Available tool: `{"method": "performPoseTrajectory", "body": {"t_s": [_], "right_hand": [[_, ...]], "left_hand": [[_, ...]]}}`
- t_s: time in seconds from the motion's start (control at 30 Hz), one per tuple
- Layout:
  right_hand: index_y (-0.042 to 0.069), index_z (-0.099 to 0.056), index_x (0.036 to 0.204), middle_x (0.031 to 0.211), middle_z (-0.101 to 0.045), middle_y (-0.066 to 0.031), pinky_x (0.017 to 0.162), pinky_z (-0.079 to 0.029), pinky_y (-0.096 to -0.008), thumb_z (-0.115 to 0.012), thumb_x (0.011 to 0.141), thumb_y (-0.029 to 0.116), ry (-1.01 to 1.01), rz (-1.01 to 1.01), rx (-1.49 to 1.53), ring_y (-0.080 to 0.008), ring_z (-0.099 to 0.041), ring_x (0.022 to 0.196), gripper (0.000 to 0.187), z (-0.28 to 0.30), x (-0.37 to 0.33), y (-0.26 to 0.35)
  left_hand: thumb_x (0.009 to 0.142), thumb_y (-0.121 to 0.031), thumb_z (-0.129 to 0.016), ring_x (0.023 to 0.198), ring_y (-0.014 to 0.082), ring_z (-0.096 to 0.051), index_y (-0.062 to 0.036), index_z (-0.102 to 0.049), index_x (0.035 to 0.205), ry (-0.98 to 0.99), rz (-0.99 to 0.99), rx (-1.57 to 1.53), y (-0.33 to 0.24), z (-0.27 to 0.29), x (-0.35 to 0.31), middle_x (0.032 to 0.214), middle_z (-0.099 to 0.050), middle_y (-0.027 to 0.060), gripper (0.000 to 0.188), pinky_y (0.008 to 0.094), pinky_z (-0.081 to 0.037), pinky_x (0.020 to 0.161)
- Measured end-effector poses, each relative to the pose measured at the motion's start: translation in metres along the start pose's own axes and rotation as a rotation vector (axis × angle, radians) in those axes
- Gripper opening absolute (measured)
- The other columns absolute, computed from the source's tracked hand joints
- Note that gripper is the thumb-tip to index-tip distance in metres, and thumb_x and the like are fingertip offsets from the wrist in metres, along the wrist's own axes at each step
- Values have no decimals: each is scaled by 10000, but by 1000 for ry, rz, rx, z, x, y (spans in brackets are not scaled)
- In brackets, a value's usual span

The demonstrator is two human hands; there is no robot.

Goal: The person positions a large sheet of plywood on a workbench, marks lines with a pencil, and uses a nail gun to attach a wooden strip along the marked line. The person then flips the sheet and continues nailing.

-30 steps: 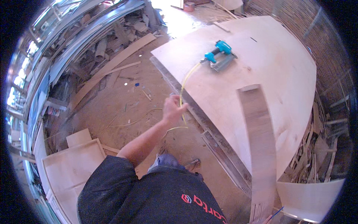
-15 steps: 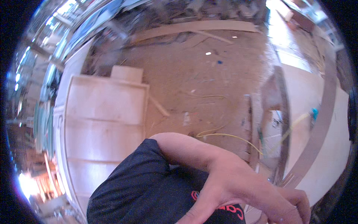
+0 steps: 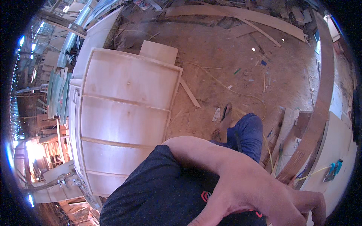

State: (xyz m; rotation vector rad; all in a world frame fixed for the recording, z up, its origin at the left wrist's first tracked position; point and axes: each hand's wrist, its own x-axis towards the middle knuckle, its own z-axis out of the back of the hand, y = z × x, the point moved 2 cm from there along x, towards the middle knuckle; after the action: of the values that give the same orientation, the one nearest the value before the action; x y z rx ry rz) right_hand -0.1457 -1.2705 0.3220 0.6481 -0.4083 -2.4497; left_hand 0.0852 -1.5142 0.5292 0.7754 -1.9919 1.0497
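My left arm comes out of a black sleeve and bends across my body to the right. My left hand (image 3: 260, 188) has its back upward, with the thumb out to the lower left and the fingers curled down. It lies over the near end of a long brown wooden board (image 3: 318, 86) that rises to the upper right, and the fingers appear hooked on it; their tips are hidden. A small skin-coloured patch beside the board could be fingers of my right hand, but I cannot make it out.
A pale wooden panel with crossbars (image 3: 124, 120) stands at left. A teal air tool (image 3: 332, 170) with a yellow hose (image 3: 315, 174) rests on a pale sheet (image 3: 341, 139) at right. Ahead are my blue-trousered leg (image 3: 249, 132), offcuts, a curved plank (image 3: 241, 15) and a loose stick (image 3: 190, 92).
My view has shifted, and the panel and floor sit farther right and higher or clearer. My leg and sandalled foot have come into sight. The board and my left hand keep nearly the same pose.
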Motion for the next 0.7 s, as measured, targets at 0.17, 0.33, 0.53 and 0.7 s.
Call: {"method": "performPoseTrajectory", "body": {"t_s": [0.17,0.33,0.53,0.7], "right_hand": [[-27,-247,1644,1628,-379,-270,1269,-273,-436,-1005,565,236,116,72,49,-400,-355,1521,1345,-34,72,41],[-37,-253,1638,1587,-432,-273,1241,-329,-444,-1015,569,302,213,31,93,-407,-415,1482,1356,-72,174,43],[-60,-258,1629,1569,-454,-296,1230,-350,-457,-1022,513,347,229,-94,63,-427,-437,1469,1412,-29,278,178],[-103,-301,1594,1562,-455,-314,1221,-363,-462,-1018,490,361,232,-190,147,-436,-458,1449,1395,-15,341,160]], "left_hand": [[711,-649,-907,1319,391,-552,11,-601,1414,-18,23,15,-7,72,17,1450,-564,219,1012,511,-434,1102],[713,-642,-908,1325,388,-551,14,-601,1410,-22,93,-2,0,173,53,1448,-568,219,1005,506,-431,1109],[715,-635,-911,1333,384,-549,17,-602,1405,40,163,-123,16,307,129,1447,-572,219,998,501,-427,1117],[718,-628,-912,1340,381,-548,20,-603,1401,123,197,-197,25,403,189,1446,-576,219,991,497,-424,1124]]}}
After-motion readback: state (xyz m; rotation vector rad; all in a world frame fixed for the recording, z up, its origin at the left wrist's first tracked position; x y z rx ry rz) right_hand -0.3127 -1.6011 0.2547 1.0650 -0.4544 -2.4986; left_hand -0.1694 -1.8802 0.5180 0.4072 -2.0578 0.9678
